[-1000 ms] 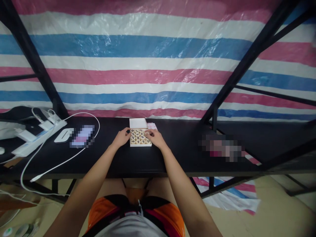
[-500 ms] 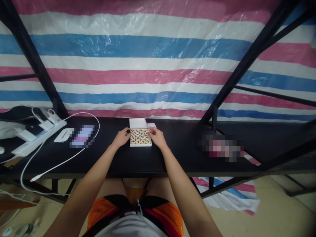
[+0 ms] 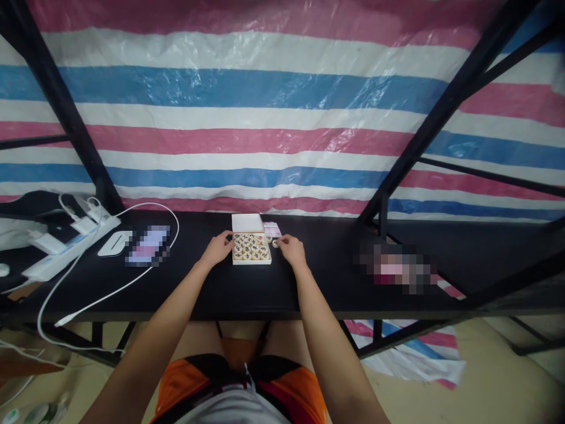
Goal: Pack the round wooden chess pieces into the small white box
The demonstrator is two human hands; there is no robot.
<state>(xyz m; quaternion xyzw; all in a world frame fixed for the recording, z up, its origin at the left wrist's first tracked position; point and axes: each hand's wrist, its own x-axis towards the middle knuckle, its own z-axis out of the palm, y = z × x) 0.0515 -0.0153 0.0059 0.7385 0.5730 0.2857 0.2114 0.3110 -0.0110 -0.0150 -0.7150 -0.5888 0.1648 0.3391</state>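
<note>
Pieces [image 3: 255, 248] mostly filled the box [image 3: 251, 262] touching the left hand [image 3: 216, 248], grip unclear; the right hand [image 3: 293, 250] pinched a loose piece [image 3: 275, 243].

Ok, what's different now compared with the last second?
The right hand has moved right, from over the box's right edge to beside it, with a round piece at its fingertips; whether it is gripped is unclear. A red-marked piece now shows in the box. Unchanged: left hand at the box's left edge, lid behind.
</note>
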